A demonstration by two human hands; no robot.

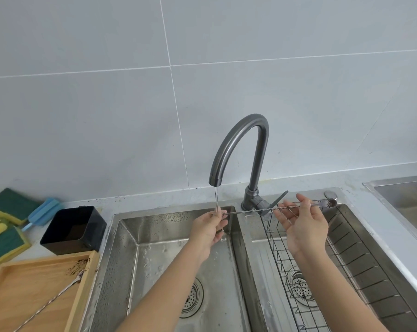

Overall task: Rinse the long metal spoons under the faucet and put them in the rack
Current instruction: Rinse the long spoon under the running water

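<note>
I held one long metal spoon [250, 211] level across the sink [121, 236], my left hand [208, 230] pinching its end under the faucet [238, 149] stream, my right hand [303, 224] gripping its shaft above the rack [346, 255]. Another spoon [51, 300] lay in the wooden tray [35, 283], near left.

The pale surface [361, 204] runs along the tiled wall and carries a steel double sink [238, 238], with a second steel basin [404, 195] set in at the far right. At the left on it lie green and yellow sponges [8, 207], a blue brush [43, 210], a black square container [74, 230] and a wooden tray [35, 293]. A long metal spoon [51, 301] with dark crumbs around its bowl lies in the tray.
</note>
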